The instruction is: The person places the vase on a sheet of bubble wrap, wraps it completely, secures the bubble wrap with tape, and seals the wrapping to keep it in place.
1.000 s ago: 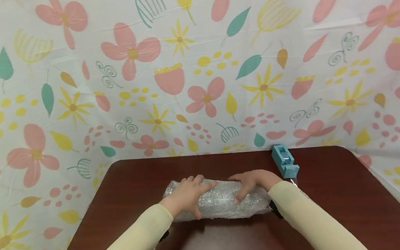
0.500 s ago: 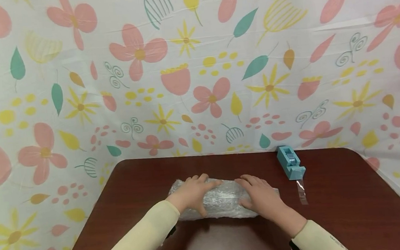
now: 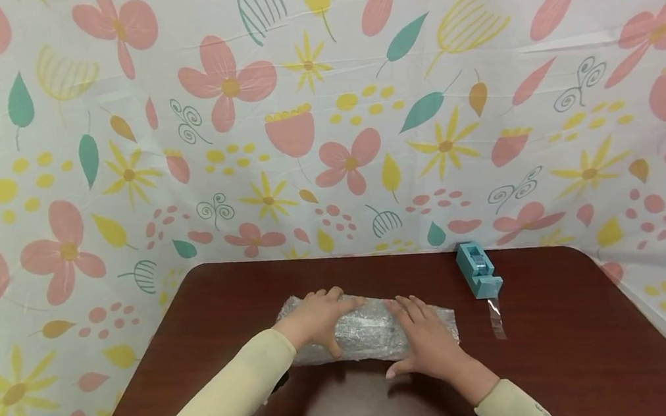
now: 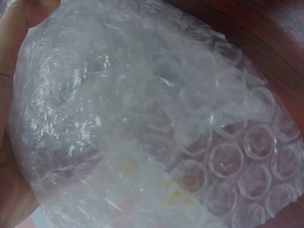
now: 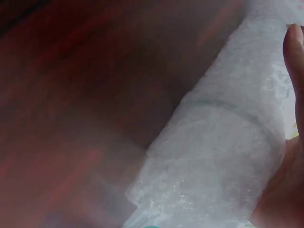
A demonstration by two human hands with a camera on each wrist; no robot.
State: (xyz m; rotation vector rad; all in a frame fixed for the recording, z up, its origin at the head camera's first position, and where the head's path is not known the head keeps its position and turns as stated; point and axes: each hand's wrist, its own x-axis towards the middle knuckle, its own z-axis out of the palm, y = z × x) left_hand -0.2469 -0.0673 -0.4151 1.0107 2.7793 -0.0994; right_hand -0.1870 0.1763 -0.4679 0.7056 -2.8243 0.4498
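Observation:
A cylinder-like bundle in clear bubble wrap lies crosswise on the table. My left hand grips its left part, fingers over the top and thumb down the front. In the left wrist view the bubble wrap flares out at that end, with loose round bubbles showing. Over the right part lies my right hand, its fingers straight along the top and the thumb spread away in front of the bundle. The right wrist view shows the wrapped side, with a faint curved line across it. What the wrap encloses is hidden.
A blue tape dispenser stands at the back right of the dark red-brown table. From its front a strip of clear tape hangs down onto the tabletop. Behind rises a flower-printed cloth.
My right hand has drawn back from beside the tape strip and turned, its thumb now off the wrap in front. The bundle's right end shows more. The left hand keeps its grip.

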